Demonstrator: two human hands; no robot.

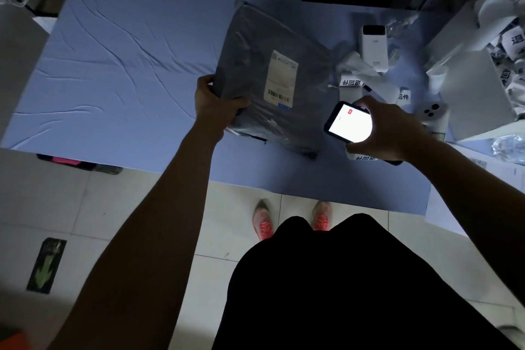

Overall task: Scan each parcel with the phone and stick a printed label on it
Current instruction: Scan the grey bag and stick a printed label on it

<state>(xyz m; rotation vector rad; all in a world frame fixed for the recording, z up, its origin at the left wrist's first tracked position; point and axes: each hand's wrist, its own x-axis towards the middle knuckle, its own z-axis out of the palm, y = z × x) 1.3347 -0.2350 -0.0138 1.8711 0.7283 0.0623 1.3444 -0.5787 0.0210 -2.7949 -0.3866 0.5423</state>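
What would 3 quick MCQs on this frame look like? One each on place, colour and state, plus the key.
1. Where is the phone relative to the parcel?
A. left of it
B. right of it
C. on top of it

2. The cloth on the table is:
A. red
B. light blue
C. green

3. The left hand:
A. grips the parcel's edge
B. lies flat on the cloth
C. holds a pen

Key:
1 B, the right hand holds the phone to the parcel's right.
2 B, the cloth is pale blue all over.
3 A, its fingers and thumb curl round the parcel's near-left edge.
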